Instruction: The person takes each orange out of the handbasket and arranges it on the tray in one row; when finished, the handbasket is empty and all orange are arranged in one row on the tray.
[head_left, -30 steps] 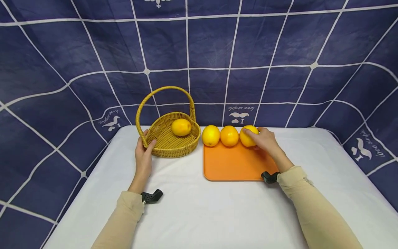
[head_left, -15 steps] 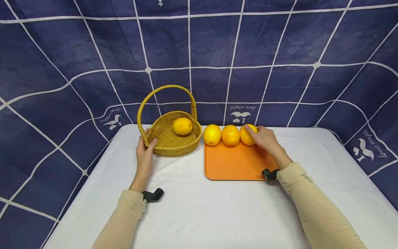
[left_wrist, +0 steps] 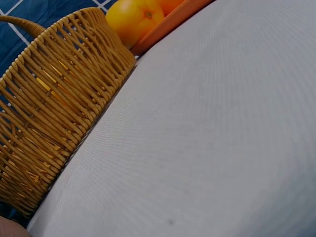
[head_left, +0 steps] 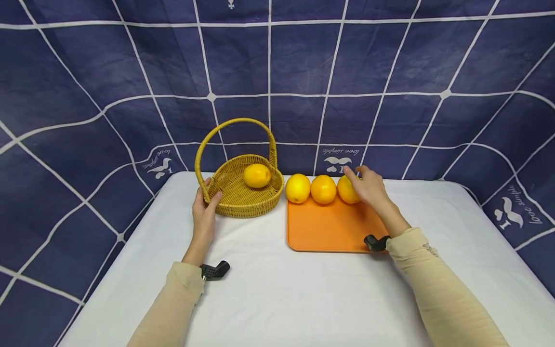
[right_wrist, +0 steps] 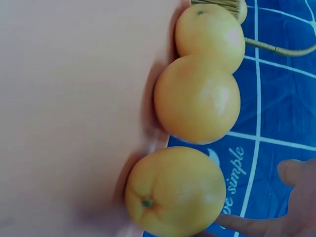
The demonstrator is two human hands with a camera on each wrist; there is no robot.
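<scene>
At the left, my left hand point(head_left: 204, 217) grips the near-left rim of a round wicker basket point(head_left: 247, 211), thumb on the inside. One oblong yellow-orange fruit point(head_left: 257, 176) lies in the basket. Three oranges stand in a row along the far edge of an orange tray point(head_left: 327, 231): a left one point(head_left: 297, 188), a middle one point(head_left: 323, 189) and a right one point(head_left: 347, 190). My right hand point(head_left: 372, 188) is at the right orange with its fingers spread. In the right wrist view the thumb point(right_wrist: 290, 173) stands off that orange, while a finger point(right_wrist: 249, 225) reaches its far side.
The basket's tall handle point(head_left: 236, 120) arches over it. A white cloth point(head_left: 277, 299) covers the table, and a blue curtain point(head_left: 303, 62) with white lines hangs right behind. The basket stands close beside the tray's left edge.
My right hand has loosened from the right orange, its thumb lifting up and away. The left hand keeps its grip on the basket. The head view has shifted slightly.
</scene>
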